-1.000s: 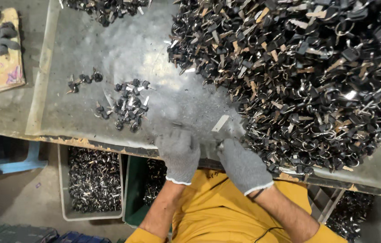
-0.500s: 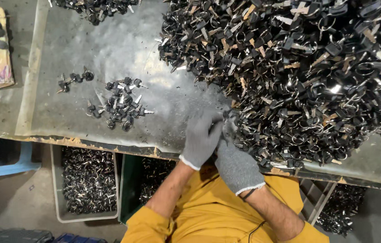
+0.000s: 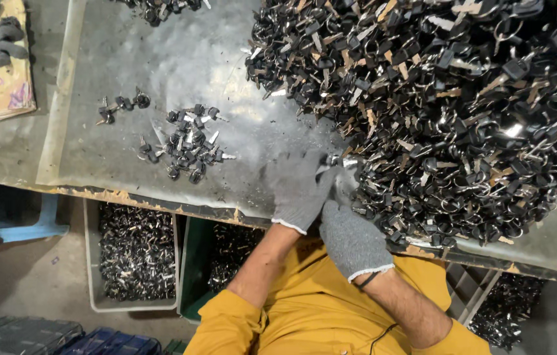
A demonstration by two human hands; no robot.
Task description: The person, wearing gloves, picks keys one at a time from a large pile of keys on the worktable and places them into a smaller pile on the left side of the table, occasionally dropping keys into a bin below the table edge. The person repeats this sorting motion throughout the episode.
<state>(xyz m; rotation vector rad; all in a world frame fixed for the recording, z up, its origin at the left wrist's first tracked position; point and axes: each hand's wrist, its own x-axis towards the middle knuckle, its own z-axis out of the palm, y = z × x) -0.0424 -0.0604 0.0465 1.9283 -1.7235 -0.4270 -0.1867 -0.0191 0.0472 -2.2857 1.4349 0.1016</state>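
Keys (image 3: 350,164) now pinched between both gloved hands, left (image 3: 301,190) and right (image 3: 352,238), nearer the pile (image 3: 462,112)

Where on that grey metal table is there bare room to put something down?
Bare sheet lies on the grey metal table between the small cluster of black-headed keys and the huge heap of keys on rings. The right half is crowded; both gloved hands work at the heap's edge.

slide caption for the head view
Two gloved hands, left hand and right hand, work at the edge of a big key pile on a metal table.
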